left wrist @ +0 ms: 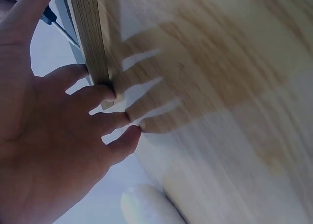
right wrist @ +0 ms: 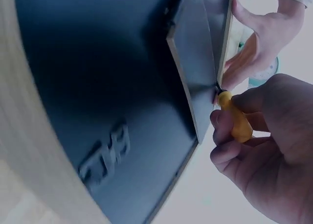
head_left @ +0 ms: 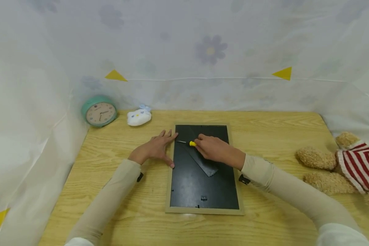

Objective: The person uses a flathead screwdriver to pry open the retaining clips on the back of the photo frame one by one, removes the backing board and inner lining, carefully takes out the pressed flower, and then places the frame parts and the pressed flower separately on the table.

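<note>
A picture frame [head_left: 169, 191] lies face down on the table, its black backing [head_left: 187, 184] up. The stand leg [head_left: 204, 165] slants across the backing and, in the right wrist view, is raised along one side. My right hand [head_left: 213, 147] grips a small screwdriver [right wrist: 239, 123] by its yellow handle. The screwdriver's metal shaft points left, its tip close to the frame's left edge in the head view. My left hand [head_left: 155, 147] is spread against that same edge, thumb lower down and fingers near the upper corner.
A green clock [head_left: 99, 112] and a white plush cat head [head_left: 139, 117] stand at the table's back left. A teddy bear [head_left: 356, 164] in a striped top lies at the right edge. White floral cloth [head_left: 184, 92] hangs behind the table.
</note>
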